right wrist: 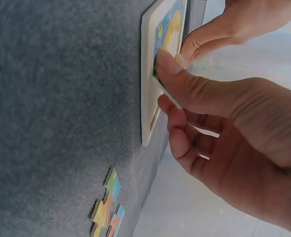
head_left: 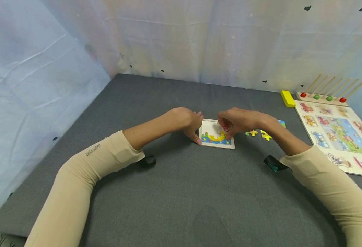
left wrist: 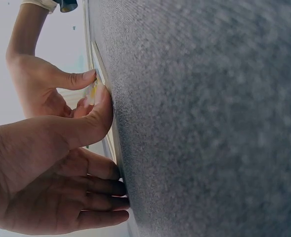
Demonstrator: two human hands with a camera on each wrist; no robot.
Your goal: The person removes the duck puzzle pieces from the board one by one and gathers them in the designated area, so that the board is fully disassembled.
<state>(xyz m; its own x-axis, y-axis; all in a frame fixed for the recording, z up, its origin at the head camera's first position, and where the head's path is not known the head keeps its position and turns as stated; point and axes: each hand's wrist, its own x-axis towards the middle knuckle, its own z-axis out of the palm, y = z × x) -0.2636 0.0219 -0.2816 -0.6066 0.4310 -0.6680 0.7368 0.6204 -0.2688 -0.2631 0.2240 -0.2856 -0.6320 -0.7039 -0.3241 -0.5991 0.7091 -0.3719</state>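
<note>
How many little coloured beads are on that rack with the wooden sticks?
4, all low on the pegged rack at the head view's right. Left to right: red bead, green bead, second green bead, second red bead. None seems hidden.

Reaching inward with both arms (head_left: 156,127), bending at the wrists (head_left: 262,120). Keeping the left hand's (head_left: 194,125) thumb (left wrist: 97,121) well apart from nearly straight fingers (left wrist: 103,187). Pinching with the right hand (head_left: 232,120) between thumb and fingertips (right wrist: 165,104) (exactly which, hard to tell behind the thumb).
</note>
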